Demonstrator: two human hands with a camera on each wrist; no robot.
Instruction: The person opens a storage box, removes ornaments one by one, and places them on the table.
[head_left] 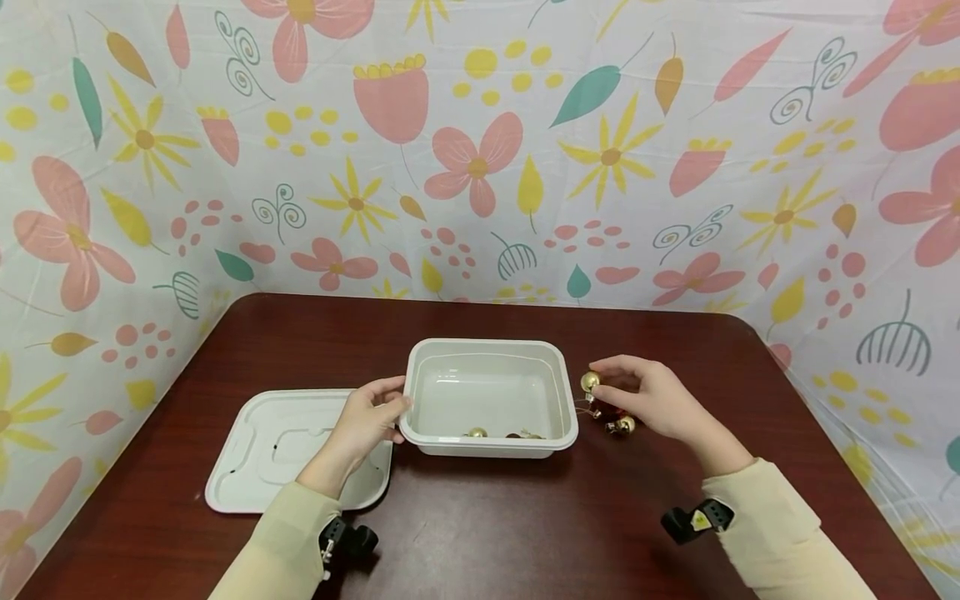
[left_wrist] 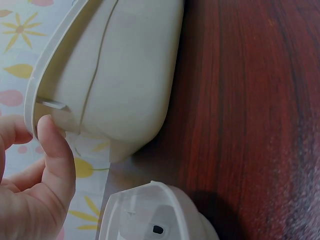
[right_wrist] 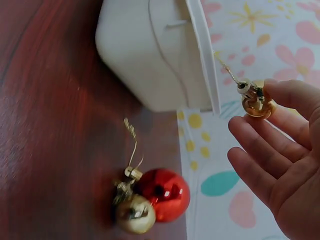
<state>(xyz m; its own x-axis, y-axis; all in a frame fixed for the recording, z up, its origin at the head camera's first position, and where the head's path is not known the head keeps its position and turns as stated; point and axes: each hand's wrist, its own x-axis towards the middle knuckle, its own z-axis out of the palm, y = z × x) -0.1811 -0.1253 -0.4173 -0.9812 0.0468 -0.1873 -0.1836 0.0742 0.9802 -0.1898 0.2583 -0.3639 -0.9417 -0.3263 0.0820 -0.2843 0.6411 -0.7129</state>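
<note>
A white plastic box (head_left: 491, 392) stands without its lid on the table, a gold ball and other small ornaments lying low inside it. My left hand (head_left: 367, 421) pinches the box's left rim between thumb and fingers, also seen in the left wrist view. Beyond the box's right side, my right hand (head_left: 648, 396) holds a small gold Christmas ball (right_wrist: 257, 105) by thumb and fingertips, its gold cord sticking out. Below that hand a red Christmas ball (right_wrist: 166, 194) and another gold ball (right_wrist: 136, 215) lie together on the table.
The box's white lid (head_left: 251, 450) lies flat to the left, partly behind my left forearm. Underneath is a dark red-brown wooden table (head_left: 487, 533). A flower-patterned cloth (head_left: 480, 167) hangs behind the table's far edge.
</note>
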